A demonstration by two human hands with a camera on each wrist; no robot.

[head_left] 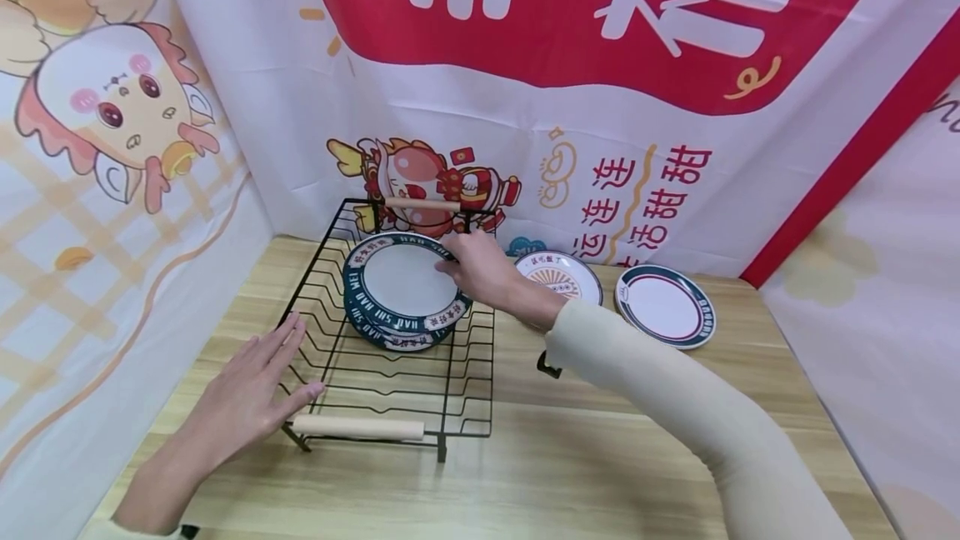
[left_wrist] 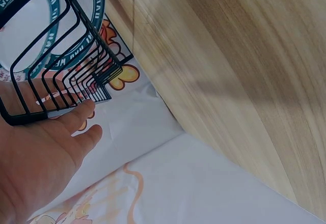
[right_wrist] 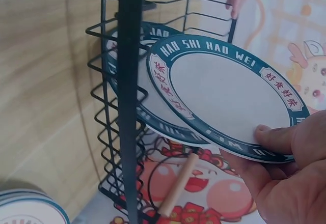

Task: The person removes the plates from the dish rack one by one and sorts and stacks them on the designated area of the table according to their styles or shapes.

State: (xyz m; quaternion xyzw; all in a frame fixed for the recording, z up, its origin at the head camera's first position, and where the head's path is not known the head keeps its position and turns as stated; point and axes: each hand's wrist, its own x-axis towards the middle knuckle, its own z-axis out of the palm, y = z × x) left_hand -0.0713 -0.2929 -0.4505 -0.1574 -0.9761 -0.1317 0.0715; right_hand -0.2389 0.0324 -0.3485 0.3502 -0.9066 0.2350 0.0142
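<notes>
My right hand (head_left: 483, 269) pinches the rim of a round white plate (head_left: 408, 277) with a dark green lettered border, thumb on its face and fingers beneath. A matching plate (right_wrist: 153, 107) stands behind it in the rack, partly covered by the held one. The black wire dish rack (head_left: 442, 444) has pale wooden handles (head_left: 358, 427) at its near and far ends. My left hand (head_left: 247, 394) rests at the rack's near left side, fingers straight along its edge wire and thumb by the near handle; in the left wrist view the fingers lie against the wires.
Right of the rack, a white plate (head_left: 558, 277) with an orange fan pattern lies on the wooden table (head_left: 600, 457). Beside it is a green-rimmed plate (head_left: 663, 307). Printed cloth (head_left: 480, 98) hangs close behind the rack and along both sides of the table.
</notes>
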